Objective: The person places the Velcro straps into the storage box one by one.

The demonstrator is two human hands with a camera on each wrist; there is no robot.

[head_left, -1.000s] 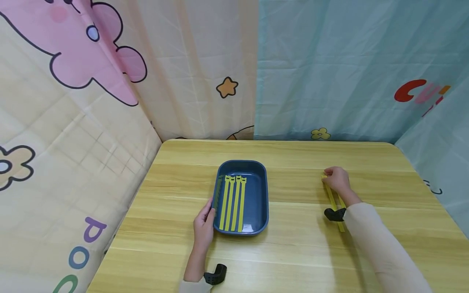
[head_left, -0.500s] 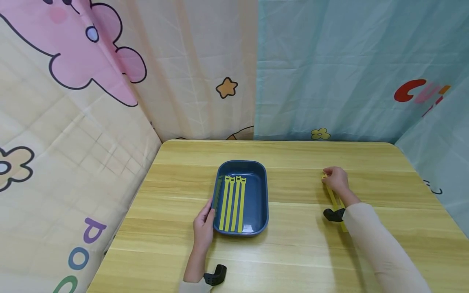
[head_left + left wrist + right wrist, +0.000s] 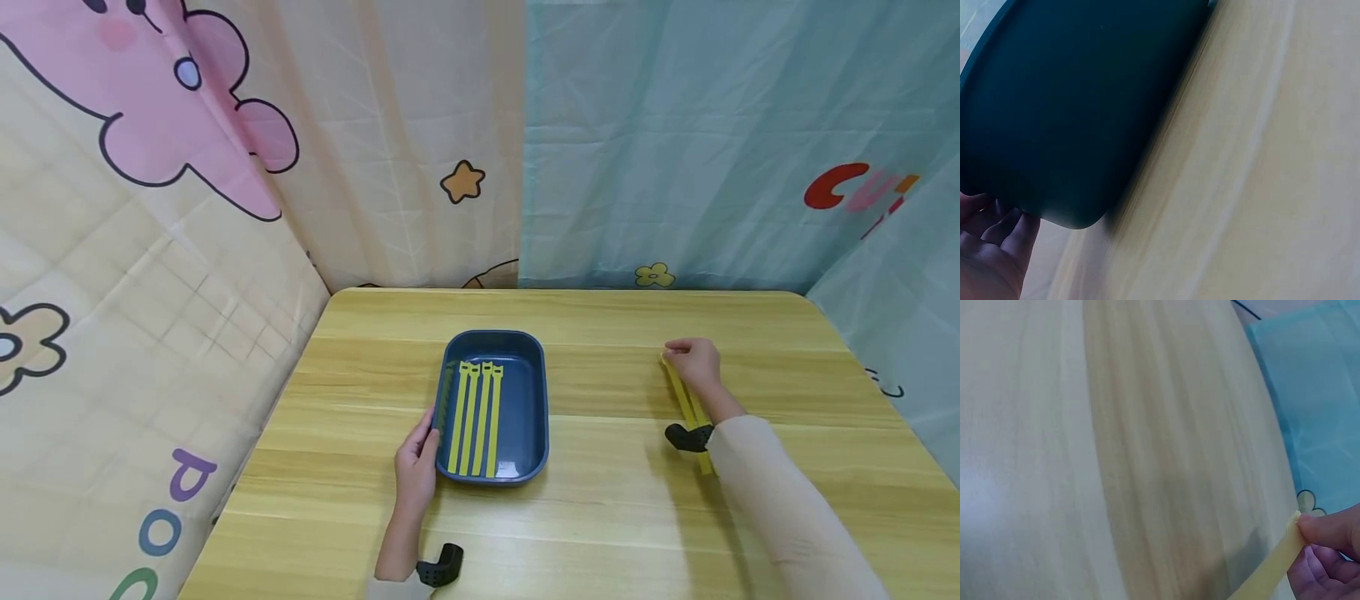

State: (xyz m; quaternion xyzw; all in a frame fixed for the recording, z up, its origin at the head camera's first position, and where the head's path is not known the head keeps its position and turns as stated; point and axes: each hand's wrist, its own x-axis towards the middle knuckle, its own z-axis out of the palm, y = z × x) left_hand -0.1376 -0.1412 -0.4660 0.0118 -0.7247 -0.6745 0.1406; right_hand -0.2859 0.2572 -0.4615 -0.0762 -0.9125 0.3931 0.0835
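Note:
In the head view a dark blue tray (image 3: 525,408) sits left of the table's middle. Several yellow cable-tie straps (image 3: 477,421) lie lengthwise inside it, side by side, their slotted heads at the far end. My left hand (image 3: 417,462) grips the tray's near left side, with fingers against its outer wall in the left wrist view. To the right, my right hand (image 3: 696,367) pinches the far end of a yellow cable-tie strap (image 3: 1272,569) between thumb and fingers. Another yellow strap (image 3: 701,410) runs alongside it, partly hidden by the hand and wrist camera.
Both hands are above a light wooden table (image 3: 600,517). A printed curtain (image 3: 675,142) hangs at the table's far edge, and another patterned cloth (image 3: 150,292) stands along the left. Black wrist cameras (image 3: 441,565) jut out from both wrists.
My right hand has shifted slightly to the right, and the strap it pinches has moved a little with it. My left hand and the tray stay in place.

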